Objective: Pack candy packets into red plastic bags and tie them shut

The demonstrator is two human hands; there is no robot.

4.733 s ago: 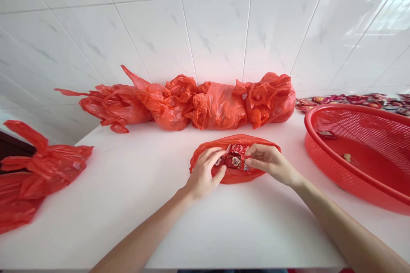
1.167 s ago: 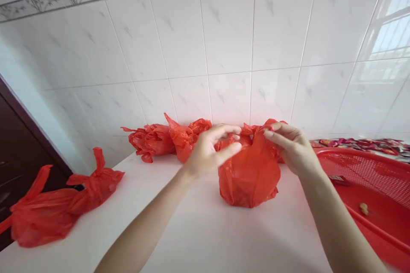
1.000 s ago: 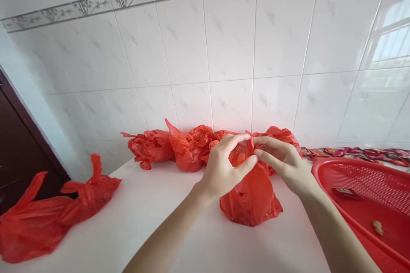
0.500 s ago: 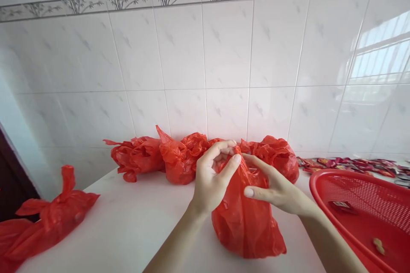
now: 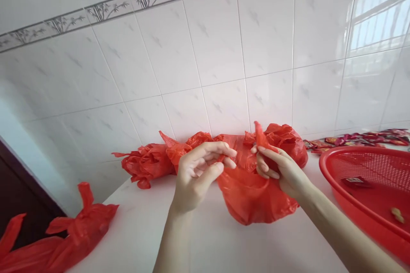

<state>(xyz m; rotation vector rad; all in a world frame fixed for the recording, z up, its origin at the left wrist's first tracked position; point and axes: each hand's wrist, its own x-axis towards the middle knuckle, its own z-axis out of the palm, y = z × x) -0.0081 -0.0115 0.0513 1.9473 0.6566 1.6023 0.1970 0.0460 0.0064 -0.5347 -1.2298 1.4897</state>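
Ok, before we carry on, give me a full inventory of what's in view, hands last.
Handled bag: one, red, between the hands
Row of bags: about four, overlapping, red, along the wall
Side bags: two, red, left edge
Basket: one, red, right
Basket packet: one, dark red, inside basket
Small lump: one, pale brown, inside basket
Packets: uncounted, mostly reds, behind basket
Table: one, white, beneath
Tiled wall: one, white with grey bamboo border, behind
Door: one, dark brown, far left
Left hand: one, beside handled bag, grip unclear
Right hand: one, fingers pinching handled bag's handle
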